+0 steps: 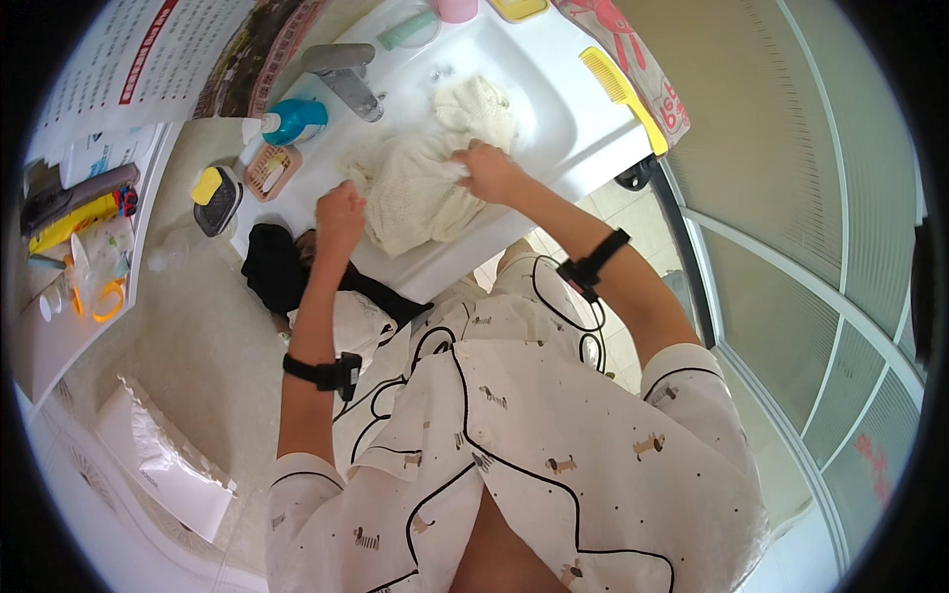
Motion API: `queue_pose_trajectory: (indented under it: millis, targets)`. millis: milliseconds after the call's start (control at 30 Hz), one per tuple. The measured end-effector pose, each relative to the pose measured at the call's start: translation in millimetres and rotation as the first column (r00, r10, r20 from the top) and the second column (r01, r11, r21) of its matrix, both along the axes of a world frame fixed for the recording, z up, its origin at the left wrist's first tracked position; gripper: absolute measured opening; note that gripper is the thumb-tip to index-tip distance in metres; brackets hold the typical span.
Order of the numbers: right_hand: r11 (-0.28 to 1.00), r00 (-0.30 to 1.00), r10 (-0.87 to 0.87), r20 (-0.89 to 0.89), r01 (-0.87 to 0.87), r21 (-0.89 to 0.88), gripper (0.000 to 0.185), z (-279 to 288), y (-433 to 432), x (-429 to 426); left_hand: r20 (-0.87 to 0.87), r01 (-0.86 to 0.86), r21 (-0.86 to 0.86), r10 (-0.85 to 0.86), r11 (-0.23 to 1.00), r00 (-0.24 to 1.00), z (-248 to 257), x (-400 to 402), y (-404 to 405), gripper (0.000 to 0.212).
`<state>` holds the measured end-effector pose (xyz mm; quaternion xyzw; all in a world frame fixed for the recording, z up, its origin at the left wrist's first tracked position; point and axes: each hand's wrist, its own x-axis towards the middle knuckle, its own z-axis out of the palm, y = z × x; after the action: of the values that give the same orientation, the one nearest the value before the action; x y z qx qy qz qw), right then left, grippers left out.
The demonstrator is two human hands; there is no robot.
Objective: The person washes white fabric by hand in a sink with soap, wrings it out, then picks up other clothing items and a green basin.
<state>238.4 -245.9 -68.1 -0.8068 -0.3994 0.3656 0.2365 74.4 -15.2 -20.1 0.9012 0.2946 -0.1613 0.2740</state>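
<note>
A cream knitted garment lies bunched in the white washbasin. Part of it reaches down into the bowl by the drain, and the near part drapes over the front rim. My left hand is closed on the garment's left edge. On its upper right side, my right hand pinches a fold between thumb and fingers. A grey metal faucet juts over the basin beyond my left hand. Whitish, sudsy-looking water shows around the far part of the fabric.
Left of the faucet stand a blue pump bottle, a pink soap dish and a black dish with a yellow sponge. Black cloth hangs at the near left rim. A yellow comb lies right. Sliding glass panels border the right.
</note>
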Motion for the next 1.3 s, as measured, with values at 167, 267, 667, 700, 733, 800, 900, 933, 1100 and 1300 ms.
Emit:
queue_pose_trajectory:
  millis: [167,267,667,700,733,800,900,933,1100,1300]
  targets:
    - [0.931,0.995,-0.074,-0.071,0.095,0.353,0.03,71.9,-12.2,0.7,0.008,-0.278,-0.502,0.326,0.819,0.945,5.9,-18.8,13.8,0.028]
    - [0.827,0.99,-0.077,-0.117,0.129,0.547,0.029,120.1,-0.8,-2.1,0.121,-0.237,-0.489,0.334,0.839,0.935,-0.4,0.3,-30.5,0.026]
    - [0.706,0.747,-0.353,-0.562,0.607,0.363,0.046,94.1,-1.1,38.7,-0.003,-0.14,-0.985,0.799,0.101,0.601,42.1,22.2,-37.1,0.03]
    - [0.642,0.711,-0.542,-0.448,0.694,0.324,0.053,74.6,13.6,20.9,-0.085,-0.11,-0.993,0.856,-0.033,0.511,44.9,30.3,-47.0,0.034]
    - [0.605,0.674,-0.471,-0.57,0.716,0.347,0.052,59.7,22.3,7.3,-0.213,-0.087,-0.976,0.793,-0.199,0.572,38.2,39.7,-50.5,0.04]
    - [0.591,0.74,-0.496,-0.454,0.671,0.448,0.051,28.1,45.8,-37.8,-0.196,-0.205,-0.974,0.828,-0.1,0.526,14.0,59.0,-60.5,0.043]
    - [0.799,0.879,-0.429,-0.209,0.478,0.365,0.044,65.7,57.9,-84.6,-0.333,-0.246,-0.942,0.726,-0.228,0.601,-48.6,42.4,-44.3,0.045]
    - [0.832,0.901,-0.405,-0.153,0.433,0.346,0.042,75.3,58.1,-87.3,-0.331,-0.241,-0.943,0.706,-0.229,0.626,-52.5,40.0,-46.4,0.045]
    - [0.798,0.803,-0.591,-0.076,0.596,0.087,0.032,50.4,78.0,-49.5,-0.3,-0.331,-0.933,0.811,-0.141,0.501,-43.8,52.2,-76.5,0.049]
    - [0.64,0.747,-0.662,-0.057,0.604,0.475,0.028,36.6,84.1,-69.1,-0.409,-0.23,-0.898,0.519,-0.375,0.751,-61.4,60.2,-31.5,0.049]
